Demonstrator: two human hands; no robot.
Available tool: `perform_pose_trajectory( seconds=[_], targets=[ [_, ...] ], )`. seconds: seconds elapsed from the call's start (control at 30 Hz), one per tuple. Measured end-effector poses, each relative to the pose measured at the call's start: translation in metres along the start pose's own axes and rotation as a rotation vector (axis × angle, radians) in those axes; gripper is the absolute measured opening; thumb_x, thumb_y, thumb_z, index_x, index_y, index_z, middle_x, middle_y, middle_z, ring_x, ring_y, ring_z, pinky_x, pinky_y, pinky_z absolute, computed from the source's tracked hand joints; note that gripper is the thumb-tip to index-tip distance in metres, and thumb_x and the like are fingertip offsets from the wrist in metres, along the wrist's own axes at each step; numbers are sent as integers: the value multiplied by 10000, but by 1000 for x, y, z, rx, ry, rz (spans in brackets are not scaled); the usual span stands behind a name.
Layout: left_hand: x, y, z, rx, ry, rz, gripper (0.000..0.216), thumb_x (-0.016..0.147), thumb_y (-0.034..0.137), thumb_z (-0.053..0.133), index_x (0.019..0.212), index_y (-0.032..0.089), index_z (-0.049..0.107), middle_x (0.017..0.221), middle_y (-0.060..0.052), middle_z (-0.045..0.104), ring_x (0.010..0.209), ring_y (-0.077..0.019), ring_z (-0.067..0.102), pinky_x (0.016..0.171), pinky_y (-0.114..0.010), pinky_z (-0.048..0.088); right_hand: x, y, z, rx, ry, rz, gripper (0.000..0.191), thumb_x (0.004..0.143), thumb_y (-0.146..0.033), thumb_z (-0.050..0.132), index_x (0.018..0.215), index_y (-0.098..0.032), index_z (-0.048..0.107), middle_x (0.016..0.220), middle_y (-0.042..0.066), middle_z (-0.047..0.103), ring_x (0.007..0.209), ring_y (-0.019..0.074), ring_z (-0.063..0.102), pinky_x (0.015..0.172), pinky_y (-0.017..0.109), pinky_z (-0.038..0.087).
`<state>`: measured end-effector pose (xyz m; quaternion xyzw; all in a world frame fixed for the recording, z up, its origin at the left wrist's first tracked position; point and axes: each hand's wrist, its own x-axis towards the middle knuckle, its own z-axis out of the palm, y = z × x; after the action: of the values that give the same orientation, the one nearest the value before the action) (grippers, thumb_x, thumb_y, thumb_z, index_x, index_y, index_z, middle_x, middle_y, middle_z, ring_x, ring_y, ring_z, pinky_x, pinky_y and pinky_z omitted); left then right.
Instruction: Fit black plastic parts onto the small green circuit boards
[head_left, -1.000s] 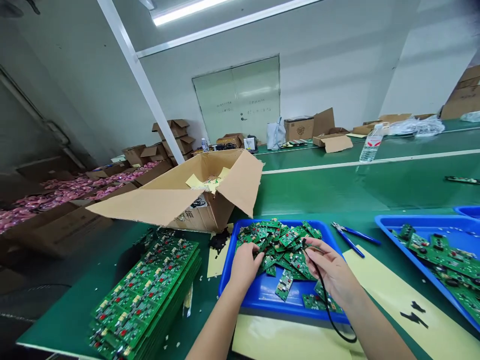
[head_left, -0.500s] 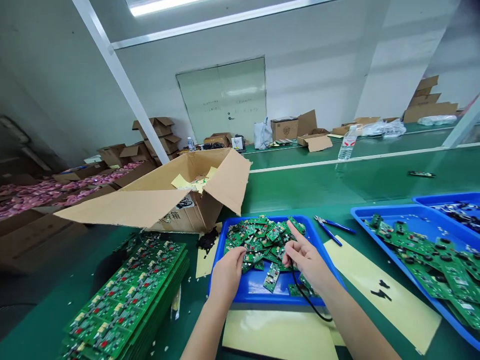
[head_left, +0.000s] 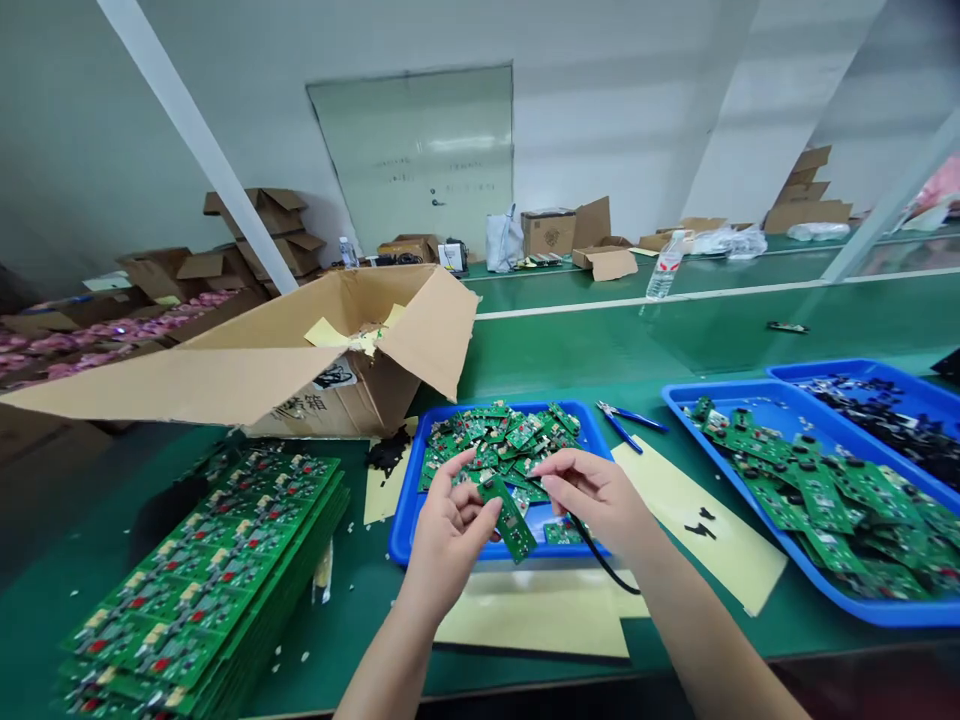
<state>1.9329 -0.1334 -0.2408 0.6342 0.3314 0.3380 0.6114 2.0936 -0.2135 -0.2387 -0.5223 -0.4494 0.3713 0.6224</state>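
Observation:
My left hand (head_left: 450, 515) pinches a small green circuit board (head_left: 510, 522) between thumb and fingers, tilted over the front of a blue tray (head_left: 401, 535). Close to the board's upper right is my right hand (head_left: 589, 495), its thumb and index finger pressed together. A black cord (head_left: 600, 555) comes out from the right hand's grip and curves down to the right; its tip at the fingers is too small to make out. Inside the tray lies a heap of small green circuit boards (head_left: 487, 430).
Stacked board panels (head_left: 217, 560) stand at the left, before an open cardboard box (head_left: 360, 390). Blue-handled cutters (head_left: 626, 425) and yellow card (head_left: 697, 520) with black bits lie right of the tray. Further right are another blue tray (head_left: 795, 570) of boards and one with black parts (head_left: 885, 410).
My left hand now holds a circuit board turned up toward the right hand. My right index finger, stretched out before, has closed to the thumb. The whole view has shifted.

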Motion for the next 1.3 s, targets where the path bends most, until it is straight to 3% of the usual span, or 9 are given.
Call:
perform_pose_trajectory(
  seconds=[0.07,0.17,0.37,0.57,0.9,1.13,1.3],
  targets=[
    [-11,15,6,-55,-46,-58,446,698,308,662,1081,145,502,587,61,483,501,-70,481,481,-182,450,-17,-19,1,-146,-56,-128,206,824,-321,549,975,-204,626,720,6,566,601,107,528,544,237,458],
    [-24,29,13,-139,-109,-122,363,672,297,695,979,139,583,611,29,542,486,-60,482,427,-158,424,-37,-36,1,-350,-113,-251,347,859,-228,508,1205,-251,505,748,-3,566,665,113,533,581,230,465],
    [-35,34,22,-211,-201,-147,312,678,262,696,968,163,637,634,-1,603,486,-72,509,378,-144,431,-48,-41,0,-630,-38,-417,94,870,-204,505,865,-192,598,739,19,581,642,114,531,540,234,432],
    [-41,34,24,-196,-217,-126,273,713,254,665,977,185,644,731,-19,634,468,-63,507,358,-145,446,-51,-47,2,-720,0,-480,110,854,-125,489,819,-173,582,707,12,568,590,90,503,493,209,401],
    [-43,38,25,-167,-201,-114,242,743,256,645,976,189,647,727,-9,631,469,-47,488,379,-129,454,-51,-47,1,-764,-1,-523,126,844,-104,490,794,-150,596,701,17,563,577,92,492,517,222,408],
    [-43,43,30,-97,-126,-86,188,739,252,625,911,189,668,627,18,614,383,-30,418,339,-131,389,-50,-46,2,-810,28,-553,159,850,-110,465,786,-146,606,683,27,569,577,103,503,511,228,420],
    [-42,43,31,3,-60,-16,184,740,265,622,896,183,677,627,0,620,417,-63,466,349,-161,371,-49,-45,4,-860,60,-569,148,850,-113,476,773,-155,596,670,27,568,569,104,503,503,229,414]
  ],
)
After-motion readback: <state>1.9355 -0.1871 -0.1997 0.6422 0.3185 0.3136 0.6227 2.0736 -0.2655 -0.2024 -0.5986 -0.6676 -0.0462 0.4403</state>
